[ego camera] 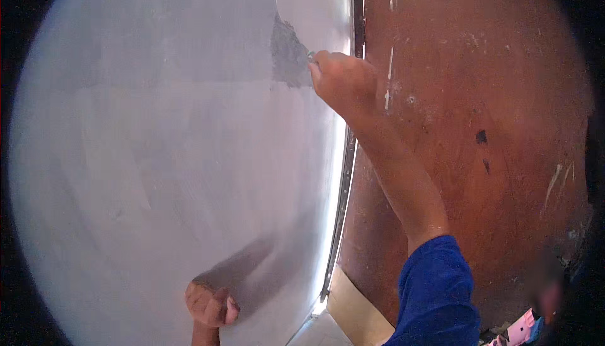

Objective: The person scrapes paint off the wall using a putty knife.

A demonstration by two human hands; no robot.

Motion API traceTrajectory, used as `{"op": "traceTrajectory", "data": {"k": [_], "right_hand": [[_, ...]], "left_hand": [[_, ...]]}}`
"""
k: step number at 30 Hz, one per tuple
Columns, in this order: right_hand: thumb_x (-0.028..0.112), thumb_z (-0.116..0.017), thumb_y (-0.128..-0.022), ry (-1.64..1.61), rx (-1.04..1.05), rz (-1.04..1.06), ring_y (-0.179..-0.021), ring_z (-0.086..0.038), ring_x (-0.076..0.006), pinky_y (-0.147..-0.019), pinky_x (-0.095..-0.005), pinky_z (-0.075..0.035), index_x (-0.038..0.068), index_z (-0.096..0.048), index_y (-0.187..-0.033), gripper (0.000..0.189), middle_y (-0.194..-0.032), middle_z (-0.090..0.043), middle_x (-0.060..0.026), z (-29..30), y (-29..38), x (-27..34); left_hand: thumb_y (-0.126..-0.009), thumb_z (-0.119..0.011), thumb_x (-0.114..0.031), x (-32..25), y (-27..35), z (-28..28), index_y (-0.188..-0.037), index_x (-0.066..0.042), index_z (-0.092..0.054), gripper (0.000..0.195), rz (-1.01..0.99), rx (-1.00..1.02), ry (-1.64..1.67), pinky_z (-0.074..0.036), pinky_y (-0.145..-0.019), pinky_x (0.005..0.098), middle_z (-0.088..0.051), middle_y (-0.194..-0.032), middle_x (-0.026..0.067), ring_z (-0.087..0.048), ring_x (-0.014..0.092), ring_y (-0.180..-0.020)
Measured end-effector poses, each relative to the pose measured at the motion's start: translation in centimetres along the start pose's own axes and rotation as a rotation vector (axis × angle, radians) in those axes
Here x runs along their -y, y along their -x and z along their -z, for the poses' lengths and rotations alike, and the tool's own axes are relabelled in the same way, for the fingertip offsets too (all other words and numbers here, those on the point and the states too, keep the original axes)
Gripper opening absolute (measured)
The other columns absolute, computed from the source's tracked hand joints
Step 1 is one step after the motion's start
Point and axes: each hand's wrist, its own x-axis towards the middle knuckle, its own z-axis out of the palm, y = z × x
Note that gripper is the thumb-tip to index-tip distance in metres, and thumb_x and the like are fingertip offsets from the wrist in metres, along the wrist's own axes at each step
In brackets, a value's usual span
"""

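A pale grey-white wall (pixel 189 157) fills the left side of the view. My right hand (pixel 344 79) is raised at the upper middle, its fingers closed on a small object (pixel 311 56) that is mostly hidden; what it is I cannot tell. Just left of these fingers, a darker grey patch (pixel 288 55) with rough edges lies on the wall, below a paler area (pixel 314 10). My left hand (pixel 212 304) is low in the view, its fingers curled in front of the wall and nothing visible in them. A shadow falls on the wall beside it.
A reddish-brown panel (pixel 453 133) with scuffs and pale marks takes up the right side. A dark narrow edge strip (pixel 347 176) with bright light along it runs between wall and panel. At the bottom are a tan board (pixel 354 301) and a pink item (pixel 521 329); a blurred shape is near the latter.
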Motion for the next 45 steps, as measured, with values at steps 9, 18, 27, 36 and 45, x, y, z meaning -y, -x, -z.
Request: {"op": "traceTrajectory", "data": {"k": [9,18,27,36,45], "right_hand": [[0.031,-0.070,-0.086,0.006,-0.113,0.064,-0.067,-0.069,-0.0293,-0.057,-0.0433,-0.054,0.013,-0.068,-0.084,0.018,-0.072,-0.068,-0.0075,-1.5,2.5,-1.1],[0.016,-0.068,-0.078,-0.153,-0.178,0.163,-0.056,-0.065,-0.0267,-0.049,-0.0411,-0.051,0.011,-0.061,-0.075,0.008,-0.066,-0.060,-0.0082,-1.4,5.9,-0.1],[0.018,-0.071,-0.085,-0.187,0.032,-0.061,-0.084,-0.068,-0.0305,-0.072,-0.0418,-0.057,0.015,-0.071,-0.109,0.024,-0.094,-0.064,-0.0097,2.5,2.3,1.7],[0.022,-0.073,-0.082,-0.130,-0.042,-0.114,-0.090,-0.066,-0.0330,-0.077,-0.0443,-0.054,0.015,-0.073,-0.106,0.025,-0.092,-0.067,-0.0105,2.3,-1.1,2.1],[0.027,-0.070,-0.085,-0.068,-0.007,-0.026,-0.093,-0.067,-0.0339,-0.082,-0.0447,-0.055,0.013,-0.072,-0.096,0.018,-0.093,-0.069,-0.0109,3.9,-2.0,2.6]], "left_hand": [[-0.076,-0.060,-0.012,1.0,-1.2,-0.9,-0.078,-0.004,-0.062,0.009,-0.057,-0.074,-0.069,-0.036,-0.055,0.0386,-0.050,-0.063,0.0056,-0.047,0.025,-0.056],[-0.075,-0.060,-0.012,0.9,-1.0,-0.8,-0.076,-0.004,-0.063,0.009,-0.055,-0.068,-0.029,-0.034,-0.055,0.0372,-0.050,-0.063,0.0049,-0.045,0.024,-0.055],[-0.076,-0.059,-0.016,1.2,0.4,-0.2,-0.083,-0.005,-0.066,0.014,-0.045,0.044,-0.108,-0.048,-0.066,0.0452,-0.064,-0.079,0.0122,-0.061,0.032,-0.071],[-0.068,-0.063,-0.014,1.1,-0.3,-0.3,-0.082,-0.007,-0.065,0.016,-0.036,0.011,-0.016,-0.049,-0.063,0.0440,-0.064,-0.076,0.0108,-0.062,0.031,-0.069],[-0.075,-0.062,-0.015,1.4,-1.6,-0.3,-0.076,-0.007,-0.064,0.009,-0.112,-0.057,-0.145,-0.034,-0.053,0.0354,-0.048,-0.059,0.0017,-0.044,0.021,-0.052]]}}
